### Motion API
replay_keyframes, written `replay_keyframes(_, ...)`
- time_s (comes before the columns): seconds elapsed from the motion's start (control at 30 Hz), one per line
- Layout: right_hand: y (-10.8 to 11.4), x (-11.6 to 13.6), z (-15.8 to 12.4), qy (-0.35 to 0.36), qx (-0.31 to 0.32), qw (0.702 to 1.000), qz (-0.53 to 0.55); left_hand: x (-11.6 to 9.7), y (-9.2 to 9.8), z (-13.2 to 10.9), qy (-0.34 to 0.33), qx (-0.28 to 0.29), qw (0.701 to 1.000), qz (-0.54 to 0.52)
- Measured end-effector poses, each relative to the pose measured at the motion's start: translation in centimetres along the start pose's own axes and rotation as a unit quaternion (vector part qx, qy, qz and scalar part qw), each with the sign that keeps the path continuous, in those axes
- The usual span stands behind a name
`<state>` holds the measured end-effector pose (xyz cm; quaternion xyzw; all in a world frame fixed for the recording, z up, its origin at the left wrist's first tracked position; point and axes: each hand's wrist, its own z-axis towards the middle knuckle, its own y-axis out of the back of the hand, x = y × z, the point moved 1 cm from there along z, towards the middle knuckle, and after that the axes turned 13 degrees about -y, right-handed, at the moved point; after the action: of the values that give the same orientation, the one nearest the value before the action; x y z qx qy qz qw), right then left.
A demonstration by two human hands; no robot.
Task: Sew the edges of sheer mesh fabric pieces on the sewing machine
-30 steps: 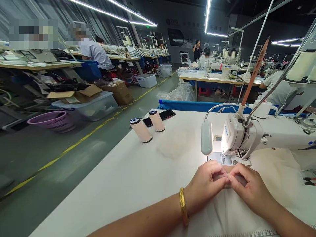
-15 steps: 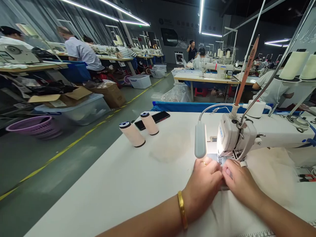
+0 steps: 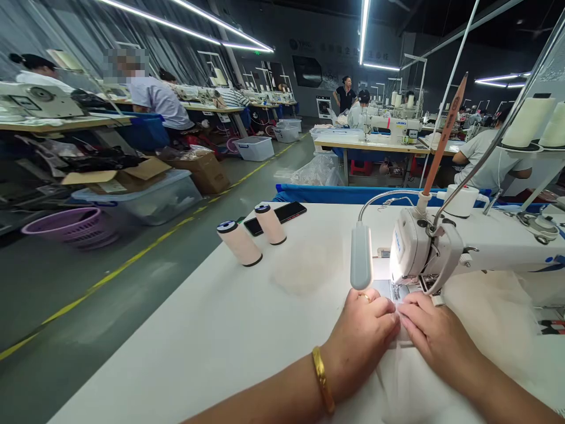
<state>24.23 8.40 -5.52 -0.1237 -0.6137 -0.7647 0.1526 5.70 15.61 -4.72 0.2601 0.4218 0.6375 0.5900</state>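
1. So, my left grip [image 3: 365, 331] is curled tight, thumb against fingers, and looks pinched on the sheer white cloth [image 3: 412, 386] just in front of the needle. The pinch itself is mostly hidden by my knuckles.

2. My right grip [image 3: 441, 333] sits right beside it, fingers bent down at the same spot. Can't tell whether it's pinching cloth or only pressing it flat.

3. The cloth runs from my fingertips back toward me, down between my forearms. Its front bit is right by the presser foot [image 3: 399, 292] of the sewing machine [image 3: 408, 247]; can't make out if it's under it.

4. Progress, my guess: we're at the lining-up or feeding stage. I can't see any finished stitching, so no idea how much is done. Most of the visible cloth lies on my side of the needle, so there's probably plenty left.

5. Further out on the bench [image 3: 176, 365]: more pale sheer fabric [image 3: 489, 321] to the right, a thin piece [image 3: 306, 265] lying flat to the left, then two thread cones [image 3: 241, 244] beside a phone [image 3: 292, 212].
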Motion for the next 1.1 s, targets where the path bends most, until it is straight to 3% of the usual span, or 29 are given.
replay_keyframes(0.2, -0.3, -0.8, 0.3, -0.023, -0.011, 1.000, 0.004, -0.1, 0.4, 0.1, 0.019, 0.029, 0.999, -0.002)
replay_keyframes(0.5, 0.0, -0.7, 0.2, -0.025, 0.030, 0.998, 0.040, -0.3, 0.0, -0.6, 0.005, -0.022, 1.000, 0.010)
replay_keyframes(0.67, 0.3, -0.3, 0.2, 0.005, 0.039, 0.998, 0.043, -0.7, 0.0, -0.6, -0.008, -0.016, 0.999, 0.038)
replay_keyframes(0.87, 0.3, -0.4, 0.1, 0.024, 0.011, 0.999, 0.044, -1.0, -0.1, -0.7, -0.021, -0.023, 0.999, 0.041)
replay_keyframes(1.1, -0.2, -0.7, 0.0, 0.059, -0.045, 0.997, -0.034, -1.0, 0.1, -0.5, -0.037, -0.014, 0.999, 0.027)
